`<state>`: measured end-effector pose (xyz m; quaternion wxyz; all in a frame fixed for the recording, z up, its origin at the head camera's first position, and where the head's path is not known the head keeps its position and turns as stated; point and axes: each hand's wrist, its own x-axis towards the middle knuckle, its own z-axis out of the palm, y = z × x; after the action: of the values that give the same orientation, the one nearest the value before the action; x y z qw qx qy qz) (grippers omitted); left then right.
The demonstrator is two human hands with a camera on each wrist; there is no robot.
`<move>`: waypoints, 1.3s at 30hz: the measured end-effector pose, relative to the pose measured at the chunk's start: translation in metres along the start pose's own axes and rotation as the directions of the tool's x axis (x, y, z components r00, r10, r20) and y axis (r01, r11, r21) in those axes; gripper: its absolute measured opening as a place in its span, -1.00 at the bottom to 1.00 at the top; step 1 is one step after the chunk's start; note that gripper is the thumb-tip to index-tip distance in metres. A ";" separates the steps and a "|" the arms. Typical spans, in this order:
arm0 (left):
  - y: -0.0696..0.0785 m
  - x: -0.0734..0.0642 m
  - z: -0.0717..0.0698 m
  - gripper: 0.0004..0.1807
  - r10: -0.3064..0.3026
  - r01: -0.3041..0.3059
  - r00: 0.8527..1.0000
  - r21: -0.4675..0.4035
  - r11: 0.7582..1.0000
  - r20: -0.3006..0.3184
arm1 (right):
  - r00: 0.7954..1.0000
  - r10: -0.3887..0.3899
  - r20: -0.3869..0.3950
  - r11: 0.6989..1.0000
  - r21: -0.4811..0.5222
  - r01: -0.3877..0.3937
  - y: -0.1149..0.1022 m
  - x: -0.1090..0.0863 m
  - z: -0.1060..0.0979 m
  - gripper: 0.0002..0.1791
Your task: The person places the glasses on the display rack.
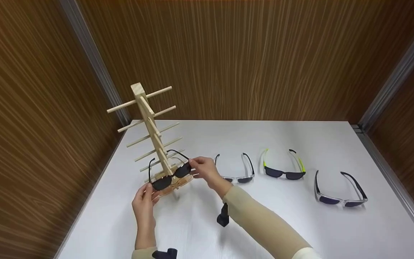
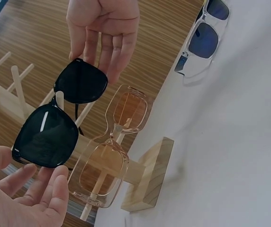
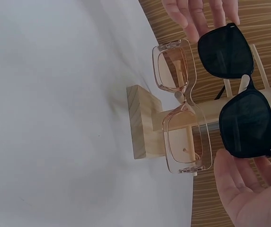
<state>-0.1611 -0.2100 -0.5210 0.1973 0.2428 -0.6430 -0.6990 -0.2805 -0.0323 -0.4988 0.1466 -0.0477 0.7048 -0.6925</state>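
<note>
Black sunglasses (image 1: 162,183) are held by both hands in front of a wooden display rack (image 1: 151,124), lenses toward me and temples pointing back around the post. My left hand (image 1: 145,205) pinches the left end of the frame. At the other end, my right hand (image 1: 205,172) grips the corner by the hinge. In the left wrist view, a peg tip shows at the bridge of the black sunglasses (image 2: 45,135). Clear-framed glasses with orange-tinted lenses (image 3: 185,137) rest on the rack just below them, close over its wooden base (image 3: 142,123).
To the right on the white table (image 1: 199,223) lie clear-framed sunglasses (image 1: 244,180), a neon yellow and black pair (image 1: 285,175) and another clear-framed pair (image 1: 341,202), temples unfolded. Bare pegs (image 1: 160,92) stick out from the upper rack. Wood-grain panels (image 1: 246,57) enclose the table.
</note>
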 end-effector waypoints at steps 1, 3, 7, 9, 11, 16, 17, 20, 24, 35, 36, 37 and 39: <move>0.000 0.000 0.000 -0.51 0.004 -0.004 1.000 -0.001 1.000 0.000 | 1.000 -0.003 0.001 1.000 -0.001 0.003 0.000 0.000 -0.001 -0.68; 0.001 -0.001 -0.001 -0.52 0.008 -0.008 1.000 -0.010 1.000 0.002 | 1.000 -0.010 0.000 1.000 0.006 0.010 0.001 -0.001 -0.002 -0.68; 0.001 -0.001 -0.003 -0.52 -0.003 0.003 1.000 -0.007 1.000 0.007 | 1.000 -0.016 -0.002 1.000 0.023 0.016 0.002 -0.001 -0.005 -0.68; 0.000 -0.002 -0.004 -0.52 -0.010 0.010 1.000 0.002 1.000 0.009 | 1.000 -0.011 -0.003 1.000 0.024 0.011 0.003 -0.001 -0.006 -0.67; -0.001 -0.002 -0.005 -0.51 -0.013 0.013 1.000 0.000 1.000 0.012 | 1.000 -0.005 -0.007 1.000 0.012 0.005 0.003 -0.002 -0.006 -0.66; 0.000 -0.005 -0.006 -0.47 -0.023 0.023 1.000 -0.011 1.000 0.021 | 1.000 -0.017 -0.014 0.999 -0.041 0.017 0.002 -0.005 -0.007 -0.67; 0.000 -0.005 -0.006 -0.46 -0.028 0.029 0.999 -0.011 1.000 0.022 | 1.000 -0.023 -0.013 0.999 -0.049 0.022 0.003 -0.005 -0.007 -0.68; -0.002 -0.005 -0.007 -0.44 -0.046 0.046 0.999 -0.011 0.999 0.027 | 1.000 -0.021 -0.005 0.999 -0.036 0.021 0.003 -0.006 -0.009 -0.68; -0.005 -0.006 -0.007 -0.46 -0.064 0.064 0.997 -0.006 0.998 0.032 | 1.000 -0.018 0.009 1.000 -0.018 0.019 0.004 -0.008 -0.014 -0.65; -0.018 -0.007 -0.007 -0.44 -0.079 0.081 0.996 -0.040 0.996 0.047 | 1.000 -0.010 0.004 1.000 -0.016 0.010 0.005 -0.017 -0.030 -0.64; -0.026 -0.003 -0.008 -0.42 -0.077 0.079 0.996 -0.040 0.996 0.049 | 1.000 -0.009 0.002 1.000 -0.015 0.009 0.006 -0.018 -0.032 -0.65; -0.036 0.001 -0.008 -0.39 -0.078 0.080 0.996 -0.046 0.996 0.045 | 1.000 -0.008 -0.001 1.000 -0.014 0.008 0.007 -0.019 -0.033 -0.65; -0.058 0.013 -0.009 -0.35 -0.081 0.083 0.996 -0.038 0.996 0.029 | 1.000 -0.013 -0.001 1.000 -0.007 0.013 0.009 -0.021 -0.036 -0.66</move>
<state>-0.1639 -0.2194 -0.5808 0.1644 0.2556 -0.6214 -0.7222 -0.2694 0.0078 -0.5050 0.1415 -0.0524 0.7070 -0.6909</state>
